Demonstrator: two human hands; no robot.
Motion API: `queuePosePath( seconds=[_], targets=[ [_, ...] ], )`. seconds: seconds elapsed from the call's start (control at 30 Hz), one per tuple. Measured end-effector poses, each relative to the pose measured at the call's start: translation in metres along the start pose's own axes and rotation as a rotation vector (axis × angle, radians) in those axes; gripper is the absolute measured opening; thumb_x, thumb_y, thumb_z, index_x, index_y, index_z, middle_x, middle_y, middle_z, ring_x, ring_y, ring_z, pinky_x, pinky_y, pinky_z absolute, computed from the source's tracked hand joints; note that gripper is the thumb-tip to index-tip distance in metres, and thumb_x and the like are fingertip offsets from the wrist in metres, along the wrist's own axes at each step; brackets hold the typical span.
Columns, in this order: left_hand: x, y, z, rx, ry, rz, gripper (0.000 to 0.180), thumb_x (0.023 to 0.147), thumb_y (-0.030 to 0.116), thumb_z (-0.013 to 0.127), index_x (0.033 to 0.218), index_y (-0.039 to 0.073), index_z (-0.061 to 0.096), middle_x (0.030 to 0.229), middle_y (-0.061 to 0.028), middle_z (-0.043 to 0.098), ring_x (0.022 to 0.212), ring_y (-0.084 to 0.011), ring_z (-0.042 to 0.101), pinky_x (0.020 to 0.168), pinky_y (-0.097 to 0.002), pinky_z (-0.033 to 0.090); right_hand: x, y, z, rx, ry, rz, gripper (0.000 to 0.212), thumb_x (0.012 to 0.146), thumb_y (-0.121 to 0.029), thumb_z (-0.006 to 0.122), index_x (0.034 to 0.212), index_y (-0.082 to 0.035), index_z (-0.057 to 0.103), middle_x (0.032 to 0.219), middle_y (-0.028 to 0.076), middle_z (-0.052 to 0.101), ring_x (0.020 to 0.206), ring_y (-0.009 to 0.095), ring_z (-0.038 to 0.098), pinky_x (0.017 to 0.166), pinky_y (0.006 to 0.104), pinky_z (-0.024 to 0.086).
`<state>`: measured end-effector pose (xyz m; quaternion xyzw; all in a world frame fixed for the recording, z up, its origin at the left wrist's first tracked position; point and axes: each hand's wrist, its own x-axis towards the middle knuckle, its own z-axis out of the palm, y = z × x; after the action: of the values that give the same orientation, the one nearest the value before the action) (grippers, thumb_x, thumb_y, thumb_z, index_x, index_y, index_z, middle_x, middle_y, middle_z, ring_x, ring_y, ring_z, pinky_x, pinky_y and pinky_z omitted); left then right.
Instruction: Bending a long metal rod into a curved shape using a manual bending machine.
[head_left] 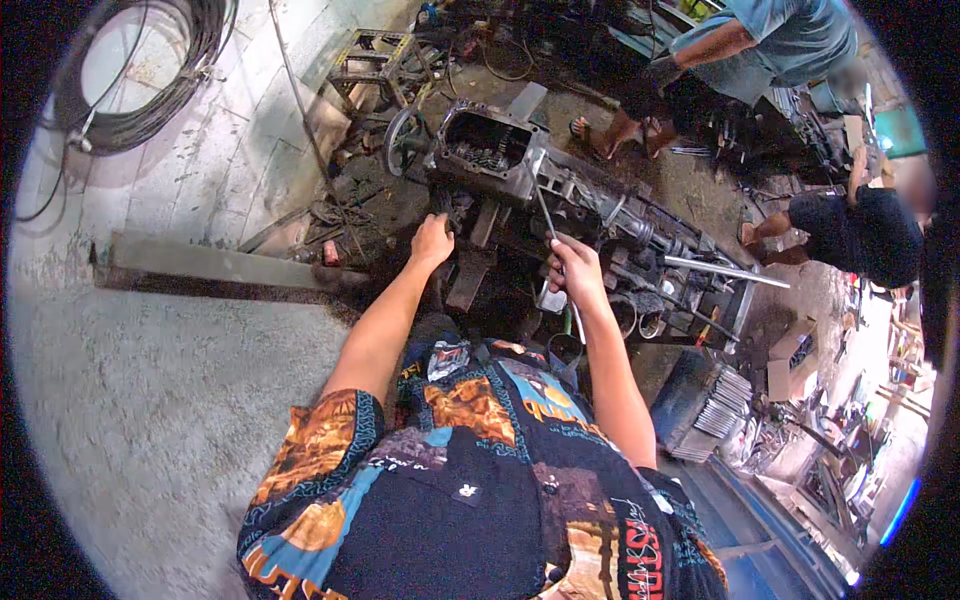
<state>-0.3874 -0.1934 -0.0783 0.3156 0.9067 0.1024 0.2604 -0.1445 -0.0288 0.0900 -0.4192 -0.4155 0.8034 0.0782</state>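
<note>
A greasy metal machine with an open-topped housing [515, 182] stands in front of me, and gear-like parts [480, 158] show inside. My right hand [575, 270] is closed round a thin metal rod [545, 212], which slants up toward the housing's right corner. Whether the rod's far end touches the housing is hard to see. Below the housing's left side, my left hand [433, 242] is curled against a dark part; its fingertips and whatever they grip are hidden. A handwheel [398, 142] sits at the housing's left end.
A long metal beam [220, 268] lies on the floor to the left. A bright bar [725, 270] juts from the machine's right. Two other people [770, 50] are beyond it. A cardboard box [793, 365] lies right; coiled cable [75, 105] is far left.
</note>
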Motion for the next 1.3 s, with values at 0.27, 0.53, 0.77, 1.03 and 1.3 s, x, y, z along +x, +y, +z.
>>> queuePosePath(
  seconds=[0.27, 0.53, 0.77, 1.03, 1.3],
  targets=[
    [0.063, -0.023, 0.007, 0.141, -0.197, 0.256, 0.076, 0.081, 0.018, 0.071, 0.148, 0.023, 0.035, 0.151, -0.0238, 0.028, 0.130, -0.0435, 0.042, 0.097, -0.0508, 0.048, 0.012, 0.029, 0.067, 0.045, 0.313, 0.049, 0.038, 0.095, -0.015, 0.056, 0.131, -0.003, 0.055, 0.064, -0.003, 0.044, 0.046, 0.008, 0.040, 0.041, 0.0278, 0.038],
    [0.065, -0.062, -0.015, -0.101, -0.122, 0.291, 0.051, 0.083, 0.013, 0.066, 0.132, 0.010, 0.050, 0.132, -0.0254, 0.046, 0.113, -0.0443, 0.053, 0.091, -0.0487, 0.050, 0.024, 0.041, 0.145, 0.129, 0.480, 0.020, 0.032, 0.095, -0.016, 0.058, 0.123, -0.002, 0.060, 0.065, -0.002, 0.047, 0.049, 0.008, 0.042, 0.043, 0.0249, 0.036],
    [0.033, -0.067, -0.171, -0.295, 0.281, 0.446, 0.053, 0.079, 0.010, 0.071, 0.128, 0.008, 0.051, 0.127, -0.0236, 0.048, 0.117, -0.0425, 0.048, 0.099, -0.0466, 0.043, 0.039, 0.040, 0.165, 0.166, 0.508, -0.015, 0.038, 0.094, -0.016, 0.058, 0.129, -0.001, 0.056, 0.065, -0.001, 0.048, 0.047, 0.009, 0.042, 0.042, 0.0275, 0.039],
    [0.143, -0.076, -0.175, 0.040, 0.275, 0.254, 0.076, 0.088, 0.024, 0.064, 0.145, -0.008, 0.024, 0.137, -0.0243, 0.044, 0.122, -0.0401, 0.046, 0.098, -0.0468, 0.045, 0.064, 0.051, 0.182, 0.119, 0.496, -0.103, 0.036, 0.094, -0.017, 0.059, 0.126, -0.001, 0.059, 0.066, -0.002, 0.049, 0.050, 0.007, 0.043, 0.044, 0.0242, 0.036],
    [0.166, -0.068, -0.190, 0.235, 0.032, 0.130, 0.068, 0.087, 0.056, 0.061, 0.115, -0.006, 0.061, 0.126, -0.0220, 0.053, 0.119, -0.0393, 0.050, 0.094, -0.0483, 0.049, 0.115, 0.056, 0.176, -0.080, 0.590, -0.150, 0.029, 0.097, -0.022, 0.054, 0.094, 0.005, 0.065, 0.059, -0.001, 0.050, 0.047, 0.008, 0.045, 0.045, 0.0298, 0.038]
  ],
)
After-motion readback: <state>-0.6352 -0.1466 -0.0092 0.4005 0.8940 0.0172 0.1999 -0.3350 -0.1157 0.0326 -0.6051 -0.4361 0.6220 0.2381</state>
